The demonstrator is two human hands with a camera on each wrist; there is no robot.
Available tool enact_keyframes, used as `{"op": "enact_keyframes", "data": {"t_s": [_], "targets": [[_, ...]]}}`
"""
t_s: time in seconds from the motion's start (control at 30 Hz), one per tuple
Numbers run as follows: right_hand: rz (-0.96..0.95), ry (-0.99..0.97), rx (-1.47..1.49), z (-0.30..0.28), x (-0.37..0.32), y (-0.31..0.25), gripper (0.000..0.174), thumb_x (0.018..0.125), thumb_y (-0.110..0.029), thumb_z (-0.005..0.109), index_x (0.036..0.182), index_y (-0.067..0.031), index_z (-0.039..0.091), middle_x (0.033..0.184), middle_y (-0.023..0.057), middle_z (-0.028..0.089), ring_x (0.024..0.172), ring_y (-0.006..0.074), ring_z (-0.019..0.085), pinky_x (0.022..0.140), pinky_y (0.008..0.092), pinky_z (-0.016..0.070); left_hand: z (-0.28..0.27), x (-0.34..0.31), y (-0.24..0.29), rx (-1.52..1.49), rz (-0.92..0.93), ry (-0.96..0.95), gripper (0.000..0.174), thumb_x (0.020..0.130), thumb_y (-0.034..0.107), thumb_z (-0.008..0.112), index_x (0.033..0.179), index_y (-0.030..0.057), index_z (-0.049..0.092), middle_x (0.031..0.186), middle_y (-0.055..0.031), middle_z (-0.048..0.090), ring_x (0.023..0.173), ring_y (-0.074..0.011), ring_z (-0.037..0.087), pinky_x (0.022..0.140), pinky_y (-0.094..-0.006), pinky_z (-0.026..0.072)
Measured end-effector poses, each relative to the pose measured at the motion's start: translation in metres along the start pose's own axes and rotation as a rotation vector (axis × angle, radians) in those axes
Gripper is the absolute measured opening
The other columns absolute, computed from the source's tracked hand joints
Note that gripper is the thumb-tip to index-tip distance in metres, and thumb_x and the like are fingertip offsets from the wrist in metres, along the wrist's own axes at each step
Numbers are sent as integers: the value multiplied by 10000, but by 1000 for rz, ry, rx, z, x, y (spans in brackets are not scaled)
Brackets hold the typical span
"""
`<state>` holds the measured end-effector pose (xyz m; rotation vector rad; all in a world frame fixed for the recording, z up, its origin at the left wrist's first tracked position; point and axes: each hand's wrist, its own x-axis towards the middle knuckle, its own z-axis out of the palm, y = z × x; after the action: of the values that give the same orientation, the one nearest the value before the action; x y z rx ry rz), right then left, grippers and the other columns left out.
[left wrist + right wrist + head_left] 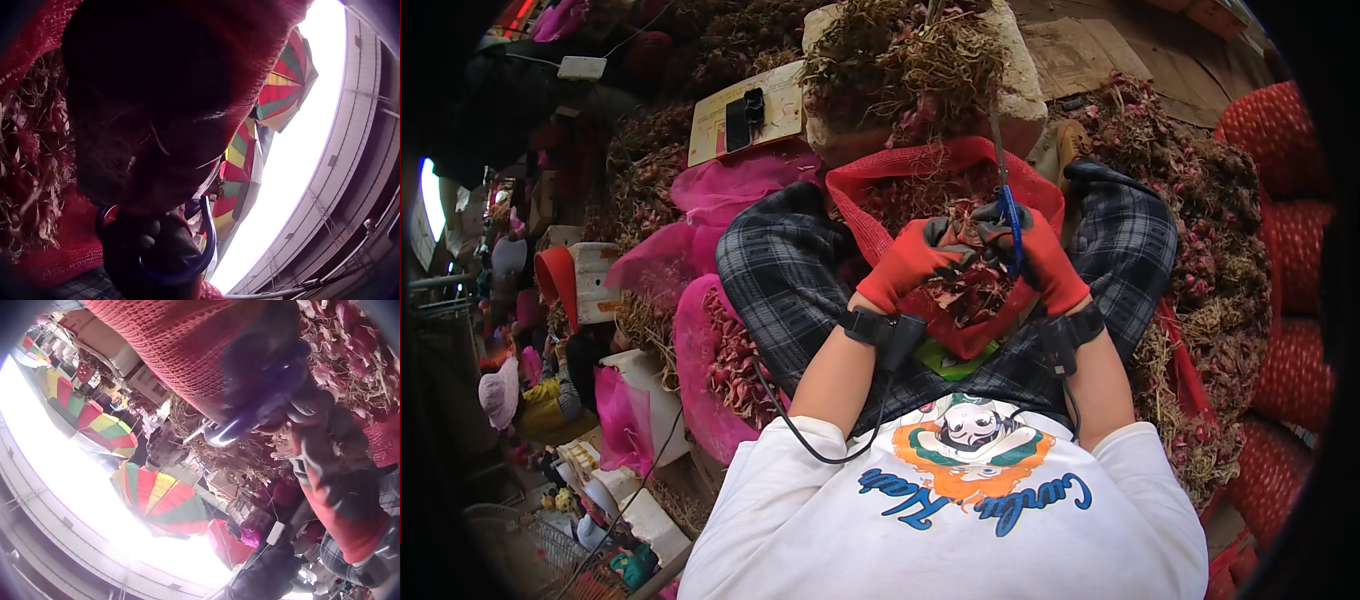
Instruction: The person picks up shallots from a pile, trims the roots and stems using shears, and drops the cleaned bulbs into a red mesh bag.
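**Dry bunch in the left hand, scissors in the right, over a red mesh bag**

The dry bunch (283, 444), shallots by the look of it, is between the 2 gloved hands, just above the mouth of the red mesh bag (855, 205). The left hand (920, 262) pinches it with curled fingers; how much lies inside that grip is hidden. The right hand (1036, 260) is clamped on the blue-handled scissors (1010, 232), whose blades point away from the body.

The bunch should be light: brittle, stringy stalks, with papery skin that probably slips and flakes under a glove. Any bulbs are likely firm but easy to bruise. A gentle hold near the necks seems best, fingertips clear of the blades. The scissors are stiff and call for a hold by the handles.

The red mesh bag sits between the plaid trouser legs (785, 270), its rim spread around reddish bulbs and loose skins (900, 200). Its soft wall would probably fold if lifted by a single side; 2 opposite points on the rim would suit better. On the left, a pink mesh bag (691, 350) holds more bulbs. Ahead, a pale foam block (1022, 88) carries a heap of dried stalks (900, 70). Bulging red sacks (1285, 250) at far right look heavy; their contents are unclear.
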<state>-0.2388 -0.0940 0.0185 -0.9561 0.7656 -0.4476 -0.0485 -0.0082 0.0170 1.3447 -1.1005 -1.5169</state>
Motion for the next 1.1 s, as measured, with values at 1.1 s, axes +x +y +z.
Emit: {"op": "enact_keyframes", "data": {"t_s": [1.1], "targets": [[-55, 46, 129, -5, -1, 0, 369, 740, -73, 644, 1082, 22, 543, 889, 59, 622, 788, 130, 607, 694, 242, 488, 1, 10, -39, -65, 283, 53, 369, 971, 262, 402, 1222, 2, 478, 1153, -87, 560, 1009, -195, 570, 862, -340, 477]]}}
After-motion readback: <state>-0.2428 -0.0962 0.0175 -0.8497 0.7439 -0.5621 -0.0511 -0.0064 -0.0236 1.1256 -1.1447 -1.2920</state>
